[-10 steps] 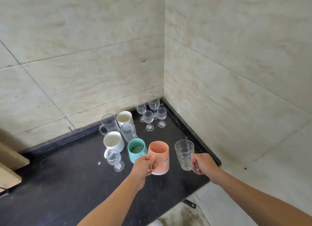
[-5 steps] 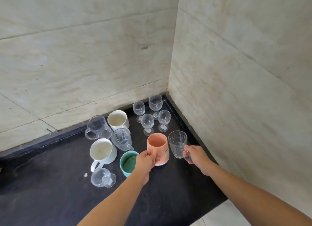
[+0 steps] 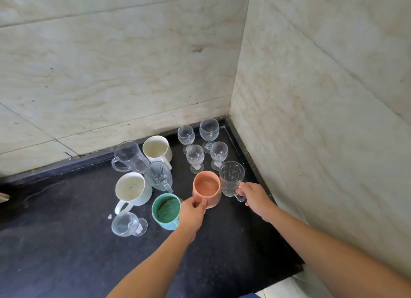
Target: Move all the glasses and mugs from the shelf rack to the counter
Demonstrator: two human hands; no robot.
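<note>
We worked over the black stone counter (image 3: 66, 253), a matte, speckled slab that ran into the corner where two walls of veined, cream marble tile (image 3: 111, 75) met, and the glassware was gathered toward that far right corner. Our left hand (image 3: 191, 214) was closed around the handle of the orange mug (image 3: 206, 189), which stood at or just above the counter near the right edge; we could not tell whether its base was down. It looked like thick glazed ceramic, stiff and fairly weighty, so we judged the handle the surest place to take it. Our right hand (image 3: 255, 197) had its fingers pinched on the handle of the clear glass mug (image 3: 231, 181), a tapered, pattern-cut piece just beside the orange one, lighter perhaps, but brittle and slick, and better set down gently than slid. Left of these stood two white ceramic mugs (image 3: 131, 189), smooth and round, one nearer the back wall, and a teal mug (image 3: 166, 211) with a dark stained inside, close against our left hand. A plain glass mug (image 3: 129, 156) and a ribbed glass pitcher-like cup (image 3: 158, 175) sat between them. Four small stemmed glasses (image 3: 195, 157) stood upright in the corner, thin-walled and top-heavy, best held by the bowl or stem. A fifth stemmed glass (image 3: 127, 224) lay tipped on its side near the white mug, free to roll.
</note>
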